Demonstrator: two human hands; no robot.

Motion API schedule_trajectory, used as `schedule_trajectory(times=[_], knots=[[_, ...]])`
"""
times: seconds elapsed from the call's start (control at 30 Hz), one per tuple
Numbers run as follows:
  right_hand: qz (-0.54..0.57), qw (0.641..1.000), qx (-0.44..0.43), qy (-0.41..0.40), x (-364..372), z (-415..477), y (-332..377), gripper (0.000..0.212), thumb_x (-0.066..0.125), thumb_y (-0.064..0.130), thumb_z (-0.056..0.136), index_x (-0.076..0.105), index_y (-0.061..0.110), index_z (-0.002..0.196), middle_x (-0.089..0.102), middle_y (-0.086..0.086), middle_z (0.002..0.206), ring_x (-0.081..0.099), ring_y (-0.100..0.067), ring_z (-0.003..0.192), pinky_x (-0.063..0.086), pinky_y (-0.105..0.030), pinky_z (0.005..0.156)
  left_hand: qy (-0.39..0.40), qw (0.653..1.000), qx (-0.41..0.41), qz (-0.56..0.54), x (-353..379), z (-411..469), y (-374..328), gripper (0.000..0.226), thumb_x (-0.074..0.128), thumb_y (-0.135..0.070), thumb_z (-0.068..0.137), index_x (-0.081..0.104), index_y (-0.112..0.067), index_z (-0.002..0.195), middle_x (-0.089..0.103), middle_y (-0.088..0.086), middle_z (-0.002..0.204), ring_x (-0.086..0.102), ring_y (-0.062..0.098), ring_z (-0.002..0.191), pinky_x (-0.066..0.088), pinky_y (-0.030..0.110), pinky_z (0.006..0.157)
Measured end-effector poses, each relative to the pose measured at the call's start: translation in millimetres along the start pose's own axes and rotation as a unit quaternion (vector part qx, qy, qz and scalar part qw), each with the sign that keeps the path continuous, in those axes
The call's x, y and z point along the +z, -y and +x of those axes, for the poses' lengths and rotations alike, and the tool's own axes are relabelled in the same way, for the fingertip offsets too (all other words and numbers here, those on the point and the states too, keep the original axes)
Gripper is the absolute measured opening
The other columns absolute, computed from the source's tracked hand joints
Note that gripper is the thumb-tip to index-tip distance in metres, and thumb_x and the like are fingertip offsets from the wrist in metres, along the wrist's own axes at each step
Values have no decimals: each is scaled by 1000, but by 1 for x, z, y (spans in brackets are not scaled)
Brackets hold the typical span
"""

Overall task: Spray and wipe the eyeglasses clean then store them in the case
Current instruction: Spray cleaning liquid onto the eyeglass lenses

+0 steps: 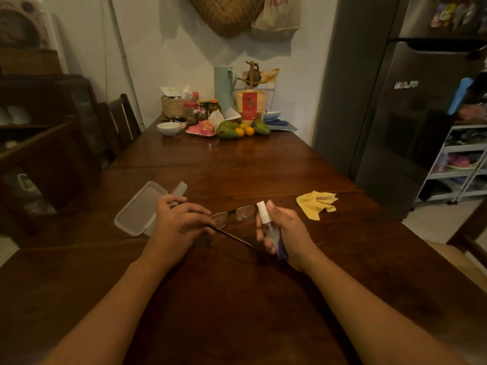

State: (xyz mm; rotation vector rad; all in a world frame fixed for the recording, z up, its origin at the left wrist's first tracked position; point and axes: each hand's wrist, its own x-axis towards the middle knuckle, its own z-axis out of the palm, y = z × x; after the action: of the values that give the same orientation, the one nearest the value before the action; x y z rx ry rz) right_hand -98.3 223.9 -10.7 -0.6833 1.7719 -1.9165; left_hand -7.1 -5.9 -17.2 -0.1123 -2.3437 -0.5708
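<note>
Dark-framed eyeglasses [238, 215] hang just above the wooden table [237, 299], lenses facing away from me, one temple arm stretching back toward me. My left hand [179, 219] pinches the frame at its left side. My right hand [284, 230] grips a small clear spray bottle [268, 227] with a white nozzle, index finger resting on top, the nozzle close to the right lens. A translucent plastic case [139, 209] lies open on the table left of my left hand. A crumpled yellow cloth [315, 204] lies to the right of the bottle.
The table's far end holds a white bowl [168, 128], jars, a woven basket [174, 106], fruit [241, 129] and a pale jug [224, 86]. Wooden chairs [118, 122] stand on the left. A grey fridge [411, 101] and a wire rack [453, 164] stand on the right.
</note>
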Motion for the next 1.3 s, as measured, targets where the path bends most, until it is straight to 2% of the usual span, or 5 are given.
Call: schedule_trajectory(times=[0.3,0.43,0.83,1.03,1.3], knots=[[-32,999,41,-6,1,6,0,53,32,56,102,59,12,88,53,1,62,47,-11,53,41,-24,53,6,992,-88,-89,-4,-2,-5,18,69,-46,64,77,-36,77,70,-24,94,34,4,112,24,6,90],[-39,997,64,-14,-2,7,1,56,46,69,90,55,16,73,48,1,59,40,-13,49,34,-26,50,39,969,-156,-189,-7,1,-13,14,75,-34,57,78,-30,70,73,-18,85,42,-14,103,32,-1,78],[-75,995,60,-25,-3,5,4,64,39,76,77,47,16,57,42,0,51,39,-15,45,38,-28,56,19,915,-230,-331,-6,2,-28,19,82,-14,48,79,-16,67,74,9,81,72,21,84,58,33,73],[-81,994,57,-39,-1,5,6,62,38,65,95,46,16,57,39,3,48,35,-13,43,34,-26,49,-66,911,-230,-335,-9,5,-45,22,78,-12,47,76,-14,69,74,-2,72,71,6,73,54,15,63],[-89,992,52,-72,3,9,5,60,34,57,98,42,15,56,35,0,50,29,-15,42,27,-27,47,-85,917,-197,-337,-11,4,-48,23,79,-12,51,76,-10,74,74,5,79,72,14,81,56,20,69]])
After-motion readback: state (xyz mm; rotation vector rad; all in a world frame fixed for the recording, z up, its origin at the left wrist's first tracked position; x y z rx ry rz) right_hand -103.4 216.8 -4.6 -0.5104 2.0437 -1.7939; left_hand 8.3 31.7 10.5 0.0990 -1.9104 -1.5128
